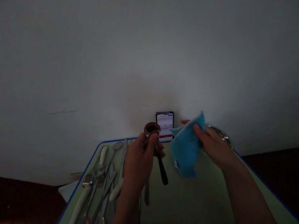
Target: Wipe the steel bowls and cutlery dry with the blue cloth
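Observation:
My left hand (142, 158) is closed around a metal spoon (163, 174), gripping it near the bowl. The round bowl points up and the dark handle slants down toward the table. In my right hand (213, 144) a bright blue cloth (184, 152) is pinched between thumb and fingers. The cloth hangs down in a fold, a short way right of the spoon and apart from it. Both hands are raised over the green table (187, 202).
Several pieces of cutlery (105, 186), some with white handles, lie in a pile at the left. A phone (165, 126) showing a timer leans on the wall. A shiny metal bowl (220, 133) stands behind my right hand. Another knife (146, 194) lies near my left wrist.

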### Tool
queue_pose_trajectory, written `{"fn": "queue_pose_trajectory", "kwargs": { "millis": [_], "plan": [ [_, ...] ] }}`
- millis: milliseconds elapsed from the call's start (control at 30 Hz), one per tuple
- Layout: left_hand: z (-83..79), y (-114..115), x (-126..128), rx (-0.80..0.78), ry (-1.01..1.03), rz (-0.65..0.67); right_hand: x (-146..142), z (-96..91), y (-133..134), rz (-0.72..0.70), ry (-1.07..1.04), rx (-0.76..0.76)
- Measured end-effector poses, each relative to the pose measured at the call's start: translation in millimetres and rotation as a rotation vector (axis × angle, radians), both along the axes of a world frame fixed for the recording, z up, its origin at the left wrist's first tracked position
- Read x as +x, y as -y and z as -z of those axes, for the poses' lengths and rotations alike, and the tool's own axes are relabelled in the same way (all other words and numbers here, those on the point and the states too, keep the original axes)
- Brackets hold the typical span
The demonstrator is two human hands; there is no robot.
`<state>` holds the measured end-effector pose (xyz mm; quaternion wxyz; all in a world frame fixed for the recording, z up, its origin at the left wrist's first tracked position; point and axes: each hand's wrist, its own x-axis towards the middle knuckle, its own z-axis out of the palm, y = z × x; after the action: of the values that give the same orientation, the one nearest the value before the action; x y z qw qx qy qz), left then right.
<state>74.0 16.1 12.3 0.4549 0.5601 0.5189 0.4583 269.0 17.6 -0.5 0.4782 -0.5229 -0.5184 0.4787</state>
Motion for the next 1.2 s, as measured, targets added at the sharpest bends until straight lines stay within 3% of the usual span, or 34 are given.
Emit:
{"fn": "queue_pose_trajectory", "kwargs": {
  "millis": [133, 233, 400, 567, 833, 1033, 1200],
  "plan": [
    [4.3, 1.7, 5.3, -0.068, -0.034, 0.074, -9.8, -2.8, 0.0, 0.001, -0.207, 0.042],
    [5.5, 4.1, 9.2, -0.059, -0.138, 0.155, -17.5, -5.8, 3.1, -0.049, -0.232, 0.053],
    [4.0, 7.3, 17.1, -0.009, -0.303, 0.183, -28.9, -10.0, 11.0, -0.17, 0.0, 0.036],
    [3.9, 4.8, 15.0, 0.03, -0.354, 0.139, -25.5, -8.5, 12.3, -0.137, 0.18, -0.01],
    [1.8, 5.2, 8.4, 0.143, -0.43, 0.146, -29.2, -15.0, 10.6, -0.201, 0.507, 0.257],
    [0.7, 11.8, 2.0, 0.225, -0.415, 0.3, -28.5, -12.4, 10.3, -0.038, 0.615, 0.353],
    [-3.1, 17.9, -3.6, 0.268, -0.594, 0.375, -24.7, -15.1, 11.7, 0.179, 0.692, 0.41]
  ]
}}
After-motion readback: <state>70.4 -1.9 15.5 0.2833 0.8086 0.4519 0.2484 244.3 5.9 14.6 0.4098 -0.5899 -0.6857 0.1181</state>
